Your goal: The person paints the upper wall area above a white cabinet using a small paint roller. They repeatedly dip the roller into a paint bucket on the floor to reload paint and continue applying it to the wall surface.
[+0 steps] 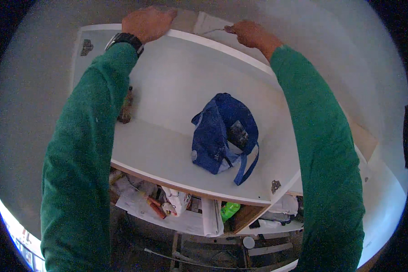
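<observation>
Head view: looks like wiping or brushing above the white cabinet (167, 68), imo. Left hand (149, 25) is at its top edge, can't tell the grip; right hand (251, 34) seems to pinch a pale flat thing (211, 22) between both hands. Next calls for steady pressure.

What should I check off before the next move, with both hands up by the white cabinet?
1. Left hand at the top edge of the white cabinet: ok.
2. Right hand has a firm grip on the pale flat item: cannot tell; contact is unclear.
3. Blue bag fully inside the cabinet: ok.
4. Brownish item in full view: not ok; the left sleeve seems to cover part.
5. Lower compartment tidy: not ok; loose things lie there, including a green one.
</observation>
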Motion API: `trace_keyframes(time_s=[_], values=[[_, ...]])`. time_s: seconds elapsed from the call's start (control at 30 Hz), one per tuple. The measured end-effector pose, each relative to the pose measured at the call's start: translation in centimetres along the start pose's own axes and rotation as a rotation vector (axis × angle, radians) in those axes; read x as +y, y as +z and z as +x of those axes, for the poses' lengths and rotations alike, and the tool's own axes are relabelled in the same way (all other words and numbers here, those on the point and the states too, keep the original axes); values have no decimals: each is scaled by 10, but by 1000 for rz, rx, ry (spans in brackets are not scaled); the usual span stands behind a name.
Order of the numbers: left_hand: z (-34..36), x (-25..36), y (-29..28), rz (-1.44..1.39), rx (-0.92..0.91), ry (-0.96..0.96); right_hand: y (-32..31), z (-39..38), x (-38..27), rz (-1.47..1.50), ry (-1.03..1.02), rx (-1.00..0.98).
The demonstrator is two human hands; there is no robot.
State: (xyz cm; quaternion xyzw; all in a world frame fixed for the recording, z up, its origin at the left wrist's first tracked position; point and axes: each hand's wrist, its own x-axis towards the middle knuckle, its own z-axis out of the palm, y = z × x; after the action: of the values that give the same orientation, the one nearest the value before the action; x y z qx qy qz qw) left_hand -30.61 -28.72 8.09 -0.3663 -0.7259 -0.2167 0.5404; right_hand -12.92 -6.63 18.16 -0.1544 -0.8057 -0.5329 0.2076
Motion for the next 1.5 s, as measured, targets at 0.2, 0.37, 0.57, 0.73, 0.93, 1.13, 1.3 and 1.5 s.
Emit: trace_keyframes(time_s=[0.2, 0.37, 0.57, 0.73, 0.93, 1.13, 1.3, 1.5], values=[[-5, 9, -4, -287, 58, -137, 27, -8, 27, 7, -74, 45], [18, -35, 39, -146, 25, -135, 46, -90, 75, 50, 30, -48], [6, 7, -1, -93, -51, -72, 57, -233, 148, -53, 195, -175], [11, -25, 17, 11, -69, -4, 78, -268, 163, 10, 342, -293], [23, -29, 44, -122, -19, -157, 104, -318, 216, -154, 325, -301], [3, -8, 4, -9, -48, -31, 97, -295, 188, -145, 332, -246], [7, -2, 3, -91, -94, -175, 79, -252, 168, -142, 249, -172], [0, 7, -12, -41, -142, -141, 43, -169, 108, -43, 197, -165]])
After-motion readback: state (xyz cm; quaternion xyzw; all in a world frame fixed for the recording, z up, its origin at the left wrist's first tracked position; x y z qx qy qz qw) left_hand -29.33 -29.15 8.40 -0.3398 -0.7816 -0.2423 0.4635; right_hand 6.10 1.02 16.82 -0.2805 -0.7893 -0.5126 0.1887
